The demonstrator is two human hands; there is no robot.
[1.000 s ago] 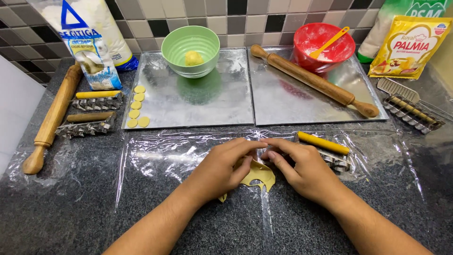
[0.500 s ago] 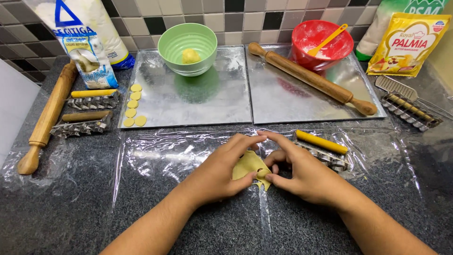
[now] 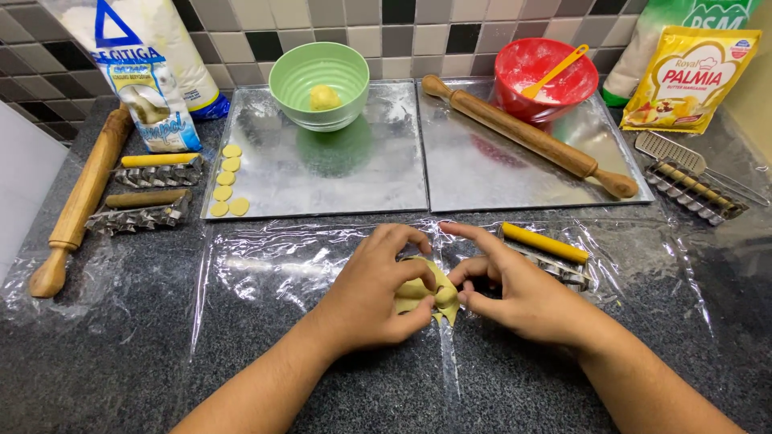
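Note:
A piece of yellow dough (image 3: 428, 296) lies bunched on the clear plastic sheet (image 3: 265, 265) covering the dark counter. My left hand (image 3: 378, 289) grips it from the left with fingers curled over its top. My right hand (image 3: 515, 289) pinches its right side between thumb and fingers. The dough is crumpled and partly hidden under both hands. Several small round dough discs (image 3: 228, 180) lie at the left edge of the left metal tray (image 3: 362, 177). A green bowl (image 3: 319, 86) on that tray holds a lump of dough (image 3: 324, 98).
A wooden rolling pin (image 3: 527, 137) lies across the right metal tray (image 3: 482, 173), another (image 3: 80, 201) at far left. A yellow-handled roller cutter (image 3: 547, 249) sits beside my right hand; two more cutters (image 3: 153, 189) left. A red bowl with yellow spatula (image 3: 545, 76), flour bag (image 3: 137, 64), yellow packet (image 3: 687, 80) and a grater (image 3: 691, 185) stand behind.
The flat dough scrap has been gathered up between both hands into a crumpled lump, and the hands have closed in around it.

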